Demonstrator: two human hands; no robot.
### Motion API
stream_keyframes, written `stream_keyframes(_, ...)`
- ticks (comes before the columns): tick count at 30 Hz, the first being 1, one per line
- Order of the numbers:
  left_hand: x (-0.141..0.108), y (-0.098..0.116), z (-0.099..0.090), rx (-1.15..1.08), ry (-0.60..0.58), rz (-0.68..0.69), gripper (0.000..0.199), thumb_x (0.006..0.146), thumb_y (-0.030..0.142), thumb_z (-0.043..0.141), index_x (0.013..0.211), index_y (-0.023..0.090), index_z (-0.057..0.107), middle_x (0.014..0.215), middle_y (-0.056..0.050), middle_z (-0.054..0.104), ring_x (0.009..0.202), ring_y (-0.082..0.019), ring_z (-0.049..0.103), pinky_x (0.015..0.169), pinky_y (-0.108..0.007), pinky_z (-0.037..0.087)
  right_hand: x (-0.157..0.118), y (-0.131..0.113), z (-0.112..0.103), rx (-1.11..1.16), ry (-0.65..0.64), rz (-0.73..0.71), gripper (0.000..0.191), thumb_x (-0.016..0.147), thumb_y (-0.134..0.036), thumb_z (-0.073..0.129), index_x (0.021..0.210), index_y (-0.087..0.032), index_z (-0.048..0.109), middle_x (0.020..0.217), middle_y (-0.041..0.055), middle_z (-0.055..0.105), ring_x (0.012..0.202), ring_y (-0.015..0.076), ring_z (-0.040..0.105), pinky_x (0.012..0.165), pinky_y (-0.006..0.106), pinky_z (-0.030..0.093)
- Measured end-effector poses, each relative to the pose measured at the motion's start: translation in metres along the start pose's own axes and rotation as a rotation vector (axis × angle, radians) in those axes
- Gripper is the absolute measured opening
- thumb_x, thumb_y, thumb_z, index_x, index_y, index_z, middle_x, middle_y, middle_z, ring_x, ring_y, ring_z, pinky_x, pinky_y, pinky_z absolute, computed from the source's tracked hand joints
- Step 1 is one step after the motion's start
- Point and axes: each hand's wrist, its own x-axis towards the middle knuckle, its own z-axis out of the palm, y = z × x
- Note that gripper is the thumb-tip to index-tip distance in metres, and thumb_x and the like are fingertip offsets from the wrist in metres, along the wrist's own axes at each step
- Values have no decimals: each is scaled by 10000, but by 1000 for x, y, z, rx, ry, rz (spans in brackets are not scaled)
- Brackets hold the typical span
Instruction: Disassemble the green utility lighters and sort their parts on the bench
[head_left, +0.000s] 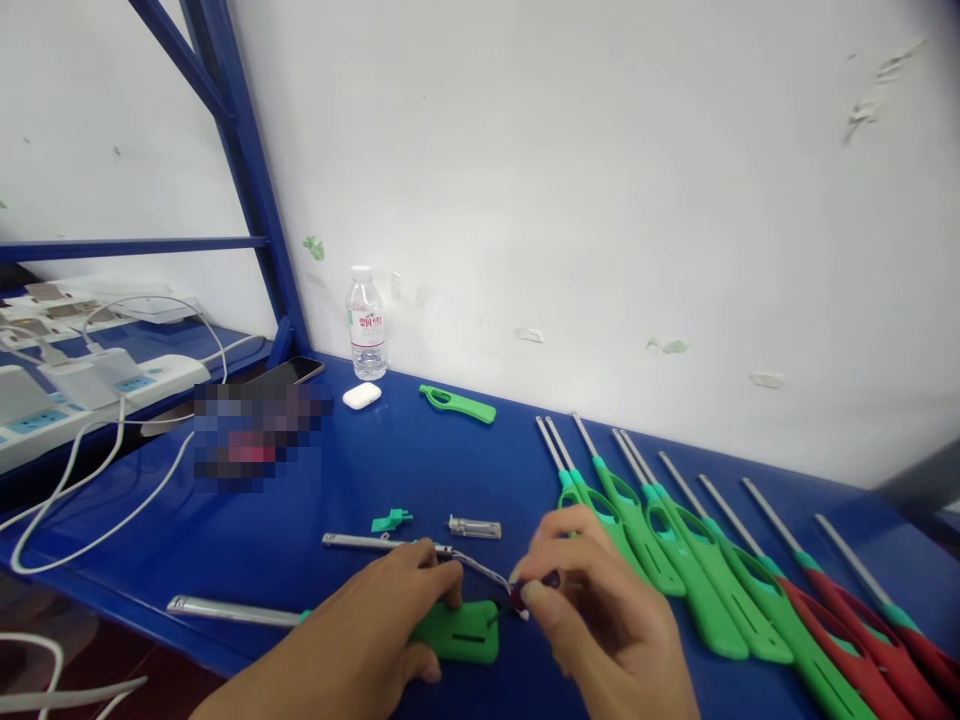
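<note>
The left hand [405, 605] grips the green handle [469, 635], the right hand [600, 600] pinches a dark bit [519, 598] beside it, whole-looking lighters [709, 600] lie to its right, and a see-through piece [478, 528] behind it isn't joined yet.

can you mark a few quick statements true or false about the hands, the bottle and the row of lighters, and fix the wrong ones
1. The right hand pinches a small dark part in its fingertips. True.
2. The left hand is on a red handle. False: it is on a green handle.
3. The plastic bottle stands upright near the wall. True.
4. The small white case is behind the bottle. False: the white case lies in front of it.
5. Every lighter in the row at the right has a green handle. False: those at the right end have red handles.
</note>
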Motion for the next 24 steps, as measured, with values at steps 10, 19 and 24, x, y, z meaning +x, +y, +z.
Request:
stream_keyframes(10,-1,-13,4,-20,17,37,487,743,95,633,1156,353,641,1283,48,621,1170,-187,588,955,-297,403,0,0,1,-30,54,10,246,941,-536,735,919,-295,780,972,12,649,516,65,526,484,210,470)
stream_keyframes(19,4,-16,6,-16,11,31,480,729,88,655,1134,346,639,1247,48,624,1150,-197,592,933,-303,400,0,-1,3,5,89,69,293,959,-554,701,952,-272,778,930,24,661,501,72,521,461,217,437)
stream_keyframes(24,4,-19,6,-22,21,32,493,741,82,652,1143,366,629,1234,66,621,1151,-181,585,948,-294,397,0,-2,6,-11,114,34,271,981,-530,673,947,-285,783,987,37,671,541,82,555,468,220,435)
